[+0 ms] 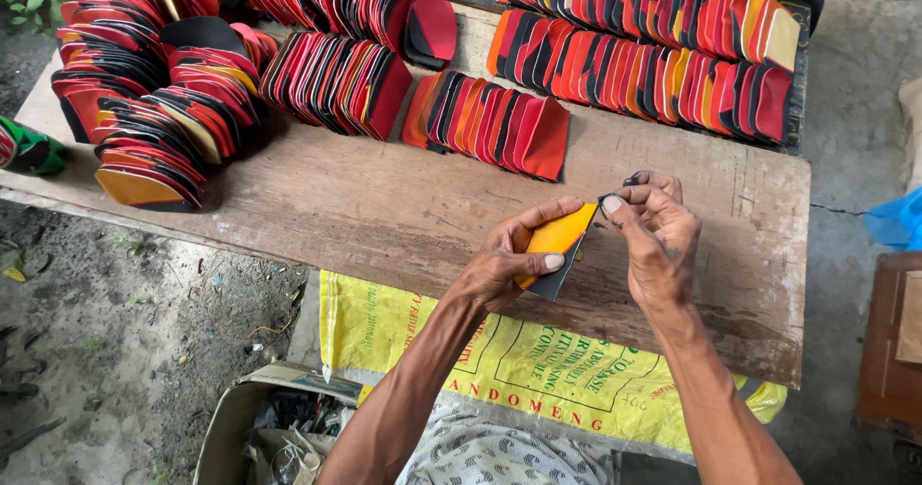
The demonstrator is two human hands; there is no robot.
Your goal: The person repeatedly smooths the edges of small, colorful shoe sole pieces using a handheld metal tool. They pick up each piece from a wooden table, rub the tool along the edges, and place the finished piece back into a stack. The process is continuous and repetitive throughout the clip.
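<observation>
My left hand [509, 259] grips a small flat piece [560, 238] with a yellow-orange face and a dark underside, thumb across its front. My right hand [658, 235] pinches the piece's upper right corner together with a small dark tool or clip [629, 181]; what it is cannot be made out. Both hands hover over the near right part of a worn wooden table [384, 216]. Rows of similar red, orange, yellow and black pieces [490, 115] stand on edge behind my hands.
More rows of pieces [643, 43] fill the back of the table, with fanned piles [154, 91] at the left. A yellow printed sack [538, 360] lies under the table's near edge. A cardboard box [269, 427] sits on the dirt ground. A blue bag [898, 221] lies at right.
</observation>
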